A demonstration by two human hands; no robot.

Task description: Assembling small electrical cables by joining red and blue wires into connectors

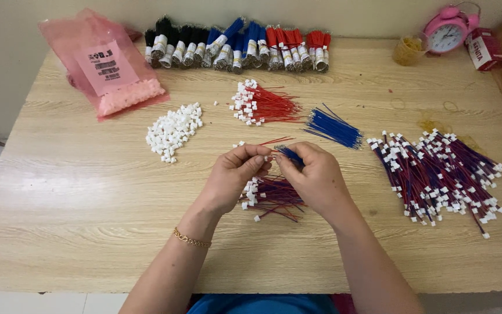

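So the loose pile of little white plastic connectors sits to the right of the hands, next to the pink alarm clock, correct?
Not quite. In the head view the loose white connectors lie left of the hands, near the pink bag. The pink alarm clock stands at the far right corner.

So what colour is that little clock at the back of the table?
Pink, with a white face: the alarm clock shows best in the head view, at the table's far right.

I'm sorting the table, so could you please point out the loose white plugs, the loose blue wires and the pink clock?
white plugs (174, 131), head view, middle of heap
blue wires (333, 128), head view, mid-bundle
pink clock (449, 29), head view, its face
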